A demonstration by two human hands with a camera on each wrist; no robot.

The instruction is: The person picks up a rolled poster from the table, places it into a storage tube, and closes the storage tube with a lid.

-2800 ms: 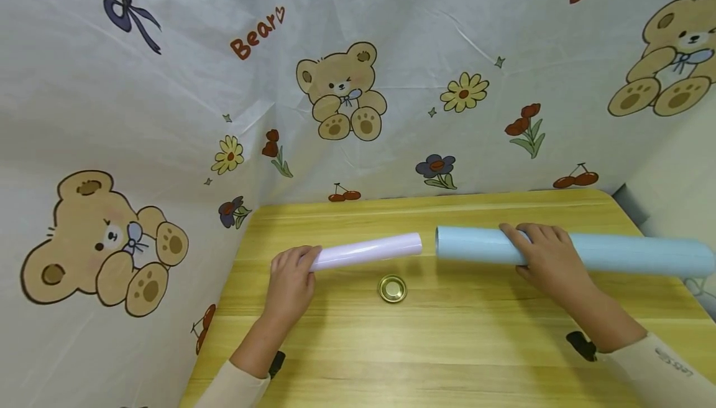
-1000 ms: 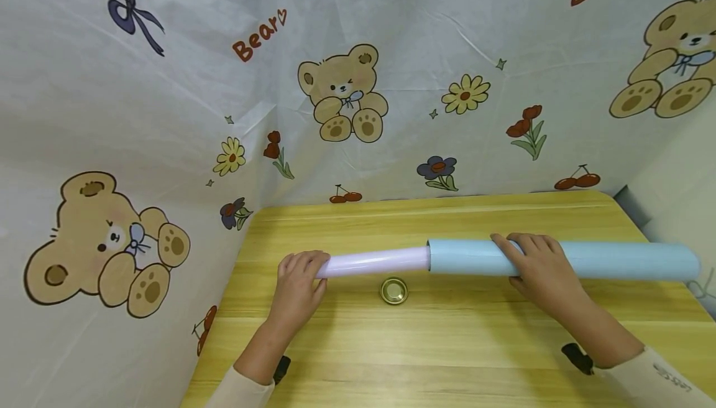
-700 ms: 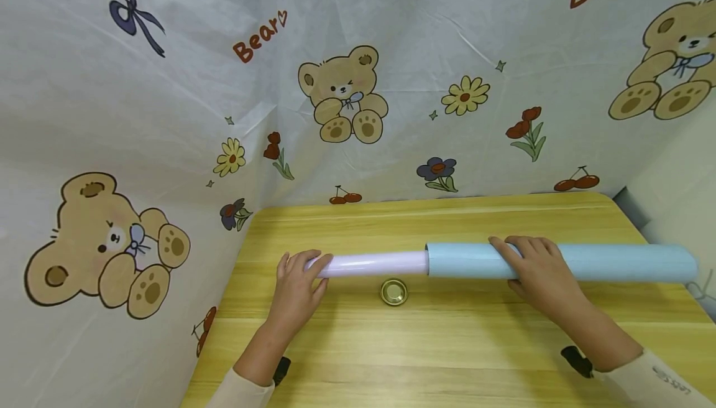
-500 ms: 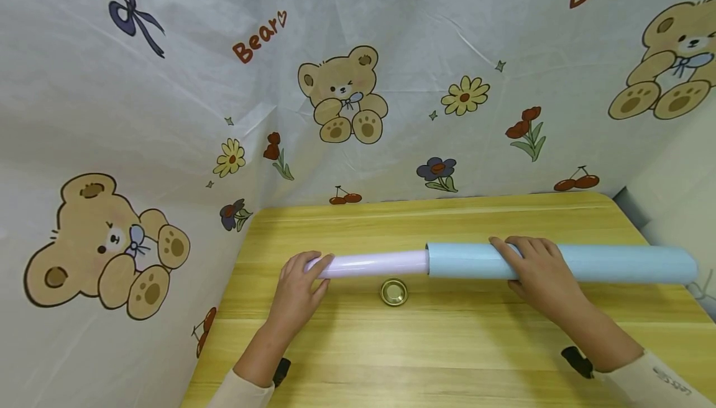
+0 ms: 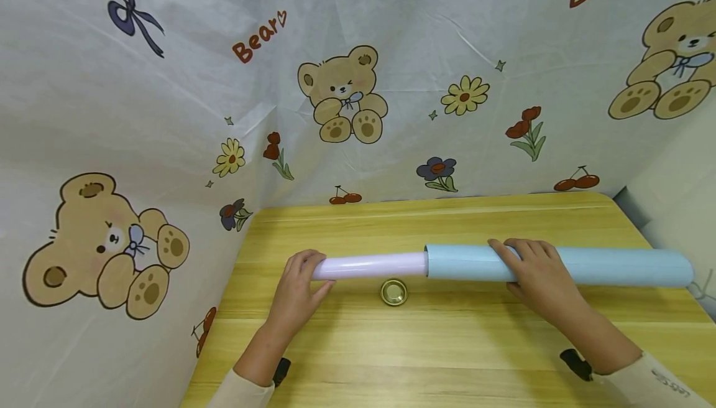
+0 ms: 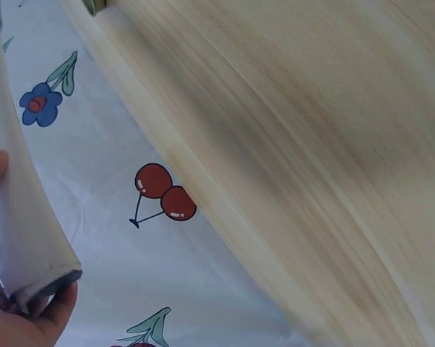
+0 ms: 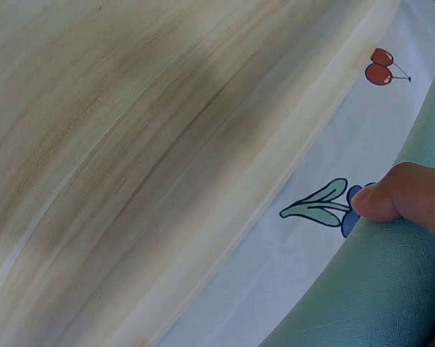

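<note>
My left hand [image 5: 293,293] grips the left end of a thin lilac tube, like a rolled glossy sheet [image 5: 371,265]. The lilac tube's right end sits inside the open left mouth of a wider light-blue roll [image 5: 470,262]. With thumb and fingers around it, my right hand [image 5: 542,280] holds the blue roll left of its middle. Both rolls lie nearly in line, above the table. In the left wrist view, fingers curl at the open, dark-lined end of the lilac tube [image 6: 26,217]. A thumb presses on the blue roll [image 7: 369,289] in the right wrist view.
A small gold round dish [image 5: 394,292] stands on the wood-grain table [image 5: 425,352], just in front of the lilac tube. Behind and to the left hangs a white cloth [image 5: 403,28] printed with bears and flowers. The table's far edge runs along the cloth.
The lilac tube and blue roll were apart 2.8 s ago; the lilac end has since entered the blue mouth. Both moved slightly nearer, the blue roll also left. My left fingers have shifted at the tube's end.
</note>
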